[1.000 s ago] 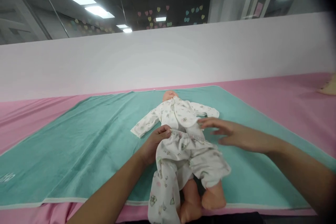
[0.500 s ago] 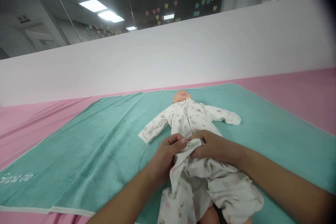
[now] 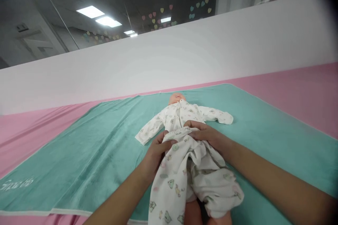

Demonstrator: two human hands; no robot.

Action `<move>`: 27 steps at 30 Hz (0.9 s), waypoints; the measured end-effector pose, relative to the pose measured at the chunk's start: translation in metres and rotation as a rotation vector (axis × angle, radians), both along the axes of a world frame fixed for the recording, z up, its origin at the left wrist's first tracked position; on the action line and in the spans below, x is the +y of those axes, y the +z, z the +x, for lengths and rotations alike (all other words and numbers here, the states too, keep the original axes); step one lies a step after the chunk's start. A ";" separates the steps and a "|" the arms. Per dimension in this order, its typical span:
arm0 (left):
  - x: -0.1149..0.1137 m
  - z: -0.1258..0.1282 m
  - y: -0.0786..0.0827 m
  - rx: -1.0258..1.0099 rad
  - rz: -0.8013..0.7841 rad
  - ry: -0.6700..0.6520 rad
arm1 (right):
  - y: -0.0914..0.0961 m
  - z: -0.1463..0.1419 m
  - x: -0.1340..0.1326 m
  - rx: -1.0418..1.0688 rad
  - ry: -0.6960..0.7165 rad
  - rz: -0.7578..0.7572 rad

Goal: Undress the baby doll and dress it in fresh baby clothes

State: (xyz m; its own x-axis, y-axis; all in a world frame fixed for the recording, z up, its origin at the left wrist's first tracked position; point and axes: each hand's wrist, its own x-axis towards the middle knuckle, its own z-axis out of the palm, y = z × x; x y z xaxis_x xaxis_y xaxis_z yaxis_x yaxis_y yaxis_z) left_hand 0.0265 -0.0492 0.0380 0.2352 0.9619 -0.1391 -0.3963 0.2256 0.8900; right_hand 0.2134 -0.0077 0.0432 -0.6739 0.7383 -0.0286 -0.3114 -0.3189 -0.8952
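A baby doll (image 3: pixel 176 98) lies on its back, wearing a white printed long-sleeved top (image 3: pixel 179 116) with its arms spread. White printed pants (image 3: pixel 174 182) cover its legs loosely, and the elastic waistband (image 3: pixel 179 131) sits at the doll's middle. My left hand (image 3: pixel 155 156) grips the waistband's left side. My right hand (image 3: pixel 206 135) holds its right side, fingers resting over the top's lower edge. The doll's bare feet (image 3: pixel 194 214) show faintly at the bottom, partly hidden by the pants.
The doll lies on a teal towel (image 3: pixel 79 147) with a pale border and white lettering at lower left. Under the towel is a pink sheet (image 3: pixel 290 84). A white wall (image 3: pixel 169 63) stands behind, with paper hearts on dark glass above it.
The waistband has moved up the doll's body toward its chest, with both hands on it. The pants now cover more of the legs, and the view has shifted slightly.
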 end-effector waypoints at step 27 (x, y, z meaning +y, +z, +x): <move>0.003 -0.001 -0.005 -0.150 -0.137 -0.154 | -0.006 0.000 -0.007 -0.023 0.139 0.039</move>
State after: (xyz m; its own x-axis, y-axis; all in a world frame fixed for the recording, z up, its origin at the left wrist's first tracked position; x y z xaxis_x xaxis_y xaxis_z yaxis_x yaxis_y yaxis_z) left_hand 0.0257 -0.0459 0.0330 0.4050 0.8879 -0.2183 -0.4734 0.4079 0.7807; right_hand 0.2138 -0.0144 0.0375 -0.7693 0.6387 -0.0183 -0.2459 -0.3224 -0.9141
